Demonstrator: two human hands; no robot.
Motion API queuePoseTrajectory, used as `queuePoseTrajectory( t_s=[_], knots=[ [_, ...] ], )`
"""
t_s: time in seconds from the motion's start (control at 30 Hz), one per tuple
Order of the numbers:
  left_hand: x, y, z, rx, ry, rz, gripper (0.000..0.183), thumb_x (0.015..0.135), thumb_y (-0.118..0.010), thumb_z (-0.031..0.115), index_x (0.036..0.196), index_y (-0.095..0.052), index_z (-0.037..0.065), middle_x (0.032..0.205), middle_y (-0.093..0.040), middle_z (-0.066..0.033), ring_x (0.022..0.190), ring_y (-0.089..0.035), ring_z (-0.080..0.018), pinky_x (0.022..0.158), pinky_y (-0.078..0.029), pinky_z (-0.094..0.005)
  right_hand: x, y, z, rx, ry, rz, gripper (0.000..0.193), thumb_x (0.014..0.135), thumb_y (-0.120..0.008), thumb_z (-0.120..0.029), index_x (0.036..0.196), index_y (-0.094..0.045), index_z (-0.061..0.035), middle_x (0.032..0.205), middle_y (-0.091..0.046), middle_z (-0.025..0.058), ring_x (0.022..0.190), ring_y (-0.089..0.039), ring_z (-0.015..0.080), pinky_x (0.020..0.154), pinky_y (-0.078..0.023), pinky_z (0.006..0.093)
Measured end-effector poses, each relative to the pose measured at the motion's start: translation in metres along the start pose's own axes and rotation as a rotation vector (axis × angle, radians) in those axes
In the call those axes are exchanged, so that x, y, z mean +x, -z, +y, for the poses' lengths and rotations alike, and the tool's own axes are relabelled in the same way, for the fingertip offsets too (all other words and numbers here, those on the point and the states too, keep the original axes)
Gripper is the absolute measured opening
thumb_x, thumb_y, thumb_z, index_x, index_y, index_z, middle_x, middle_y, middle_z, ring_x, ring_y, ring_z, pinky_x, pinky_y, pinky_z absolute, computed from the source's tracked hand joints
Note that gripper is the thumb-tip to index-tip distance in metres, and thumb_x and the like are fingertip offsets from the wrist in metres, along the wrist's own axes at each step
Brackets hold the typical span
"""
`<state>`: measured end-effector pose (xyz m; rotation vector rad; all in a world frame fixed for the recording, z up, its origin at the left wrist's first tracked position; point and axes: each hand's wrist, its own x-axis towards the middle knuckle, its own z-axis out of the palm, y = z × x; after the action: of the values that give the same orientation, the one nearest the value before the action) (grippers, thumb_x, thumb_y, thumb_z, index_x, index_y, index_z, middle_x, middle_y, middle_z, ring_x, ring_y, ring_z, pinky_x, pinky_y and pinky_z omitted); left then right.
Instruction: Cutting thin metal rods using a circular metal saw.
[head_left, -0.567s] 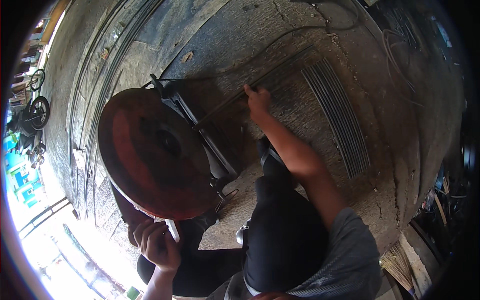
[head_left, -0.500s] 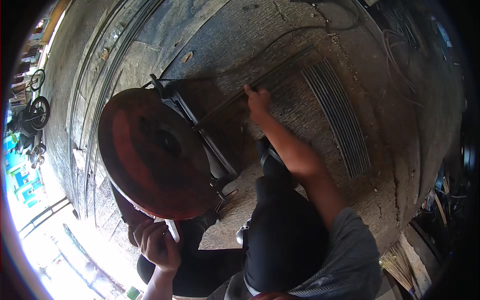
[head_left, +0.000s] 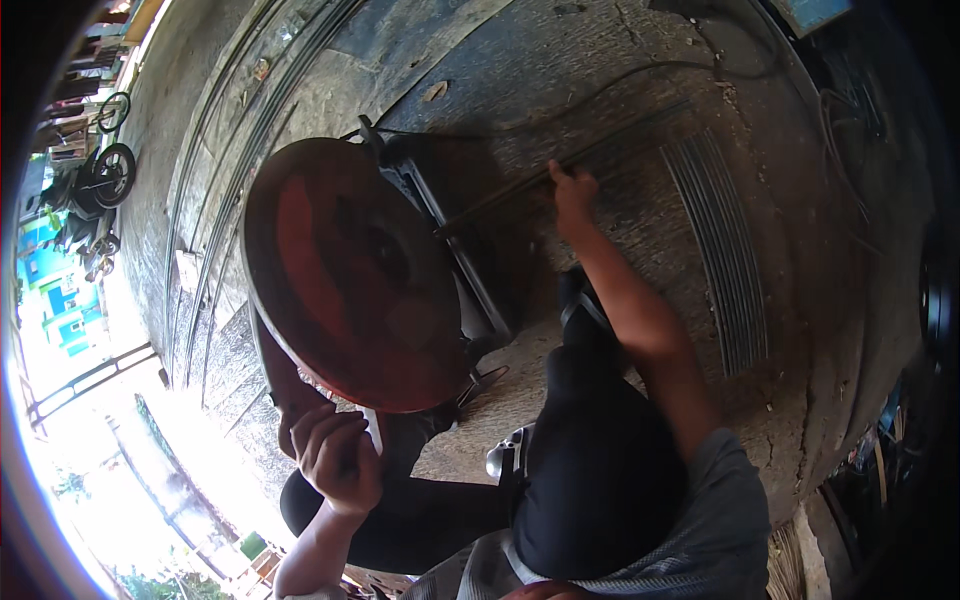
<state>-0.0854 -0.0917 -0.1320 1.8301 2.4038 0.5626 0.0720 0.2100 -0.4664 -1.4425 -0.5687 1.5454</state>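
Head view: a rough, cracked floor (head_left: pixel 540 60) in a dim space, glaring bright at the left.
A round, dull red disc (head_left: pixel 350 280) covers part of a dark metal base (head_left: pixel 470 275); slim grey rods (head_left: pixel 715 250) lie in a row well to its right. The right hand (head_left: pixel 577 200), arm outstretched, has its grip on a thin bar (head_left: pixel 500 203) reaching the base; the left hand (head_left: pixel 340 455) curls tightly below the disc, contents hidden.

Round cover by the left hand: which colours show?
The round cover is dark brownish with a red band; head view shows it.
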Motion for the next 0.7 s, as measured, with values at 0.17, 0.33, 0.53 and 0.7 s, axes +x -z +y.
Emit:
queuePoseTrajectory(
  t_s=[0.17,0.33,0.53,0.7],
  knots=[
    [0.003,0.002,0.0,0.028,-0.014,-0.012,0.013,0.069,-0.06,0.009,0.079,-0.065,0.004,0.081,-0.066,-0.0092,0.092,-0.058,-0.0321,0.092,-0.037,-0.045,-0.007,-0.002,-0.007,-0.044,-0.065,-0.021,0.028,0.085,-0.068,-0.017,0.102,-0.061,0.003,0.091,-0.062,0.0071,0.077,-0.056,0.0169,0.066,-0.047,0.0357],
    [0.0,0.002,-0.002,0.02,0.0,0.001,0.013,0.068,-0.061,0.011,0.079,-0.065,0.005,0.082,-0.067,-0.0086,0.092,-0.059,-0.0306,0.098,-0.031,-0.0468,-0.009,0.001,-0.008,-0.092,-0.047,-0.069,0.027,0.086,-0.067,-0.017,0.103,-0.062,0.0029,0.094,-0.063,0.0074,0.081,-0.057,0.018,0.071,-0.047,0.0355],
    [0.002,0.001,0.001,0.029,-0.007,-0.004,0.014,0.068,-0.062,0.011,0.081,-0.065,0.006,0.082,-0.067,-0.0074,0.092,-0.059,-0.0296,0.098,-0.03,-0.0457,-0.008,0.033,-0.013,-0.048,0.122,0.033,0.025,0.085,-0.067,-0.017,0.1,-0.064,0.0036,0.092,-0.065,0.0093,0.082,-0.057,0.0163,0.07,-0.045,0.0324],
    [0.003,0.005,0.002,0.002,-0.035,0.016,0.015,0.068,-0.062,0.011,0.082,-0.066,0.006,0.082,-0.067,-0.007,0.092,-0.06,-0.0291,0.098,-0.03,-0.0447,-0.05,0.087,-0.052,0.121,-0.117,0.186,0.032,0.088,-0.064,-0.015,0.112,-0.056,0.0045,0.108,-0.058,0.0135,0.09,-0.059,0.0239,0.085,-0.052,0.038]
  ],
)
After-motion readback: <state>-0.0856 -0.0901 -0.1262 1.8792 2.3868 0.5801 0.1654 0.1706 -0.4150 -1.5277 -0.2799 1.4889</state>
